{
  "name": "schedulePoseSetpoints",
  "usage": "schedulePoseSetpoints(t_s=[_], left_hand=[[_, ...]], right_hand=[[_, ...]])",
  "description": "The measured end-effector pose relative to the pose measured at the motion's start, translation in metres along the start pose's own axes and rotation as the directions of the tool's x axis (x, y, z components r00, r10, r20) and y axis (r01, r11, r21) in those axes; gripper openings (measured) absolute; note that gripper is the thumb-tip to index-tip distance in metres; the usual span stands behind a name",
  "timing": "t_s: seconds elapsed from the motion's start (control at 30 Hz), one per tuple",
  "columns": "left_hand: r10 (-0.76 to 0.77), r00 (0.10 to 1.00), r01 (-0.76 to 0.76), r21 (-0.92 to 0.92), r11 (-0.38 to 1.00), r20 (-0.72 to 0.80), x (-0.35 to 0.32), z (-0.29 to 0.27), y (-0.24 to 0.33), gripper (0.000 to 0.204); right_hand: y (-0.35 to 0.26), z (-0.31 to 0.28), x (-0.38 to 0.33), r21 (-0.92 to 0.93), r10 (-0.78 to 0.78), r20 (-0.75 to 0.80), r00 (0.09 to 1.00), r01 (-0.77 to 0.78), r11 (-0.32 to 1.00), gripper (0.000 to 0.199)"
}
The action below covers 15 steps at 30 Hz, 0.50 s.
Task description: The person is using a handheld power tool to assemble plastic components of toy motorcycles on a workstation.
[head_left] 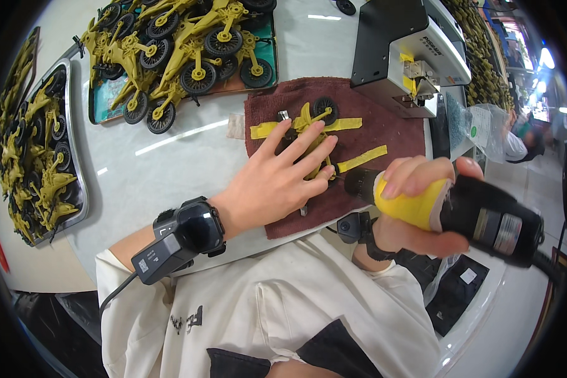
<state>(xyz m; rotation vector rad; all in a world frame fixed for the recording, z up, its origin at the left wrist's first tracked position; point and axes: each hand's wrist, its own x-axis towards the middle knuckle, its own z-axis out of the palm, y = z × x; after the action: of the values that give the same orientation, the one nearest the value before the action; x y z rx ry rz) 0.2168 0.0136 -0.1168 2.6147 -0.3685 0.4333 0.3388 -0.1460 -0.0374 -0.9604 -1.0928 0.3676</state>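
A yellow toy motorcycle (305, 118) with black wheels lies on a dark red cloth (390, 129). My left hand (268, 183) rests over it with fingers spread, holding it against the cloth and hiding much of its body. An electric screwdriver (491, 217) with a black body and yellow wrapping is gripped in my right hand (409, 236). The tool lies nearly level, its dark nose pointing left at the toy's near wheel, close to my left fingertips. Whether the bit touches the toy I cannot tell. Yellow tape strips (365, 157) cross the cloth beside the toy.
A green-lined tray (101, 115) heaped with similar toy motorcycles stands at the far left. Another metal tray (82, 201) of yellow parts is on the left. A black-and-white machine (384, 53) stands behind the cloth's right side. The screwdriver's cable (548, 268) trails right.
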Motion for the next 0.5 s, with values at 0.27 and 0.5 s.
schedulePoseSetpoints(t_s=[0.27,0.5], left_hand=[[-0.002,1.0,0.002,-0.005,1.0,0.013,0.002,0.0,-0.001,0.043],[0.002,1.0,-0.001,-0.066,0.998,0.014,0.001,-0.003,-0.005,0.04]], right_hand=[[0.009,-0.003,0.001,0.073,-0.018,0.095,0.995,0.011,0.997,0.083],[0.006,0.012,0.006,-0.183,-0.073,0.008,0.997,0.074,0.98,0.079]])
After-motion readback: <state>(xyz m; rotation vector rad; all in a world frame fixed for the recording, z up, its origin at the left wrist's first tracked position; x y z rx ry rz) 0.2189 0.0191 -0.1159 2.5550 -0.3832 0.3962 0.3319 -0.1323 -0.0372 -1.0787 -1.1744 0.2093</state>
